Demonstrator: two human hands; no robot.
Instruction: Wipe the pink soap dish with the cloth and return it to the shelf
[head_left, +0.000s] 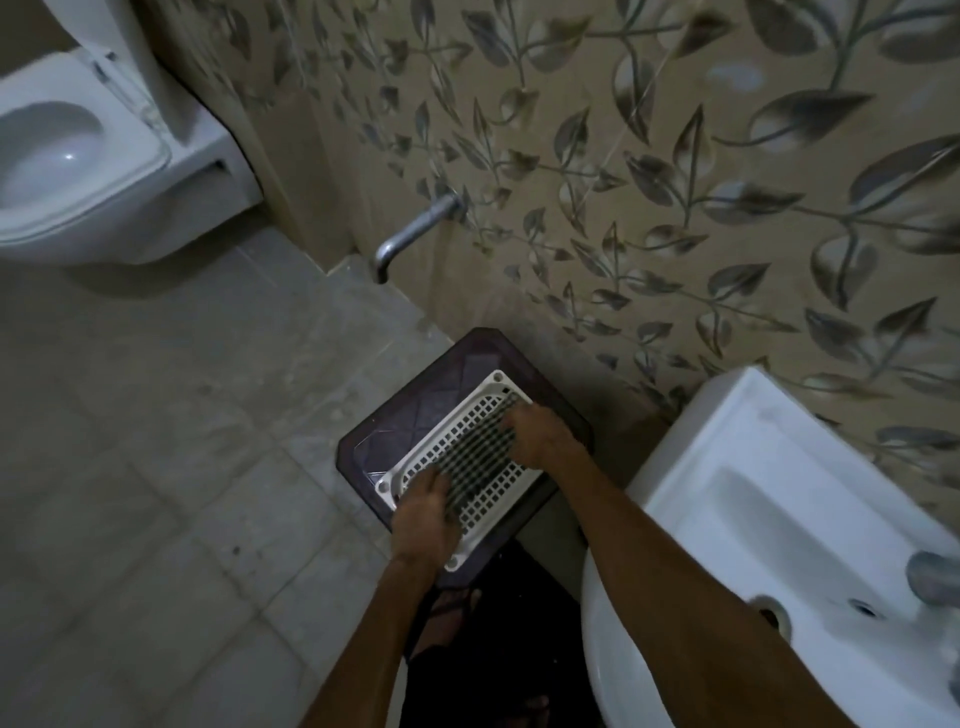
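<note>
Neither a pink soap dish nor a cloth shows in the head view. A white plastic grid tray (498, 400) lies on a dark square stool (415, 410) on the floor by the wall. My left hand (423, 514) grips the tray's near left edge, fingers over the grid. My right hand (535, 431) holds the tray's far right side with its fingers curled onto the grid. Both forearms reach down from the lower right.
A white washbasin (769, 499) juts out at the right, close to my right arm. A metal tap spout (410, 228) sticks out of the leaf-patterned wall above the stool. A white toilet (78, 156) stands at the upper left. Grey floor tiles (182, 441) fill the left.
</note>
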